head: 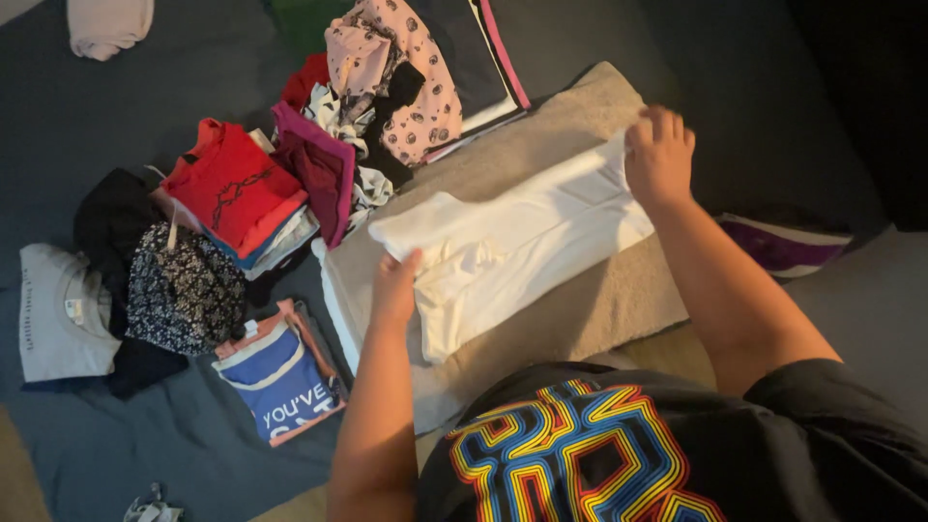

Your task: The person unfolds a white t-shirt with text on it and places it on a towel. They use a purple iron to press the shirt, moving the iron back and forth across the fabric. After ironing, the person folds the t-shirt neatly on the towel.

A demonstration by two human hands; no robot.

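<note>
A white garment lies partly folded on a beige towel spread over a dark grey surface. My left hand pinches the garment's near left edge. At its far right end, my right hand grips the fabric with the fingers curled over it. The garment stretches between the two hands. My black shirt with a bright striped print fills the bottom of the view.
To the left is a pile of clothes: a red folded top, a maroon piece, a pink spotted garment, a black floral piece, a grey shirt and a blue folded shirt. A purple-and-white item lies right.
</note>
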